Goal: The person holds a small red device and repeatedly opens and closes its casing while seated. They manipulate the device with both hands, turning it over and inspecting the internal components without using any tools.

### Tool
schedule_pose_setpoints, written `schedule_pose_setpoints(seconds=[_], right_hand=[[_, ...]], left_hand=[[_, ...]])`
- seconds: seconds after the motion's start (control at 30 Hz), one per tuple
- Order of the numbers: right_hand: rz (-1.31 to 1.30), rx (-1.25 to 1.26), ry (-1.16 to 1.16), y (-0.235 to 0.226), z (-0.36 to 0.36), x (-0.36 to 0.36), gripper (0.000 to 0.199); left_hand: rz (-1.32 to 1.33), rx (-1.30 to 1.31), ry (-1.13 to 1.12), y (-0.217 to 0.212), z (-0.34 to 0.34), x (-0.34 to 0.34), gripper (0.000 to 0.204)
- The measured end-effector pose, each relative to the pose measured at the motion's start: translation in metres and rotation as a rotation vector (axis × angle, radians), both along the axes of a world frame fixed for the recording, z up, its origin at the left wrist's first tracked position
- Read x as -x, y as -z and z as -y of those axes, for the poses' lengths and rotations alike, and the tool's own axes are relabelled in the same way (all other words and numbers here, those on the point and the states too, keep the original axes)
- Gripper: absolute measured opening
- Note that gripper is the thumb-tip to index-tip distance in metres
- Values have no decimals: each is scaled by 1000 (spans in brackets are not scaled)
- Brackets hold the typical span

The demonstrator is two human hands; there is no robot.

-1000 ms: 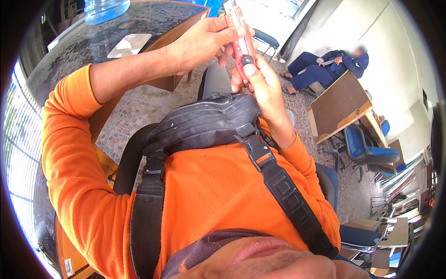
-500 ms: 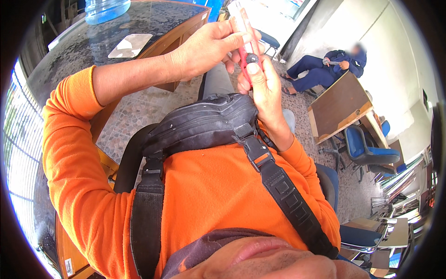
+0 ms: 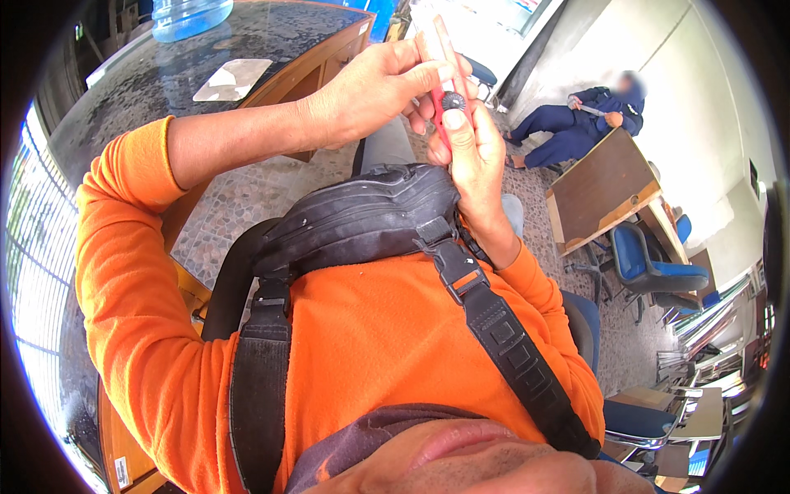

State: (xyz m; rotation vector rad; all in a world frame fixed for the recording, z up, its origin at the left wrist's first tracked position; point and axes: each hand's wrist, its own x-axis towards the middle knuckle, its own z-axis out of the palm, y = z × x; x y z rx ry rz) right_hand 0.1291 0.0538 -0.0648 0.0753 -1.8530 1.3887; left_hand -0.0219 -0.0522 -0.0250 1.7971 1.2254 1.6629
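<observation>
Out in front of my chest is a red utility knife [image 3: 436, 111] with a black ridged wheel [image 3: 453, 100], its far end pale and washed out by glare. My right hand [image 3: 475, 156] is wrapped round the near end of the handle, thumb just below the wheel. From the left, my left hand [image 3: 362, 90] pinches the knife farther up, its thumb lying across the body. Both hands hold the knife at once. Some of the fingers are hidden behind it, and no blade can be made out.
A dark table [image 3: 156, 99] on the left bears a pale sheet [image 3: 233, 80] and a blue water jug [image 3: 191, 18]. A black bag [image 3: 354, 216] is strapped across my front. On the right are a wooden desk [image 3: 605, 185], a blue chair [image 3: 646, 259] and a seated person [image 3: 576, 128] in dark blue.
Both hands and the knife have shifted slightly right and down, with the grip looking the same. The seated person's arms and the long thing they hold have moved a little.
</observation>
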Motion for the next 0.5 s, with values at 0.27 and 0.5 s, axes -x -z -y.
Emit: schedule_pose_setpoints(seconds=[0.27, 0.5], right_hand=[[-41, -25, 32, 2, -1, 3, 32], [142, 85, -118, -2, -10, 1, 37]], left_hand=[[-15, 29, -23, -1, 4, -3, 34], [-86, 29, -44, -5, -2, 6, 33]])
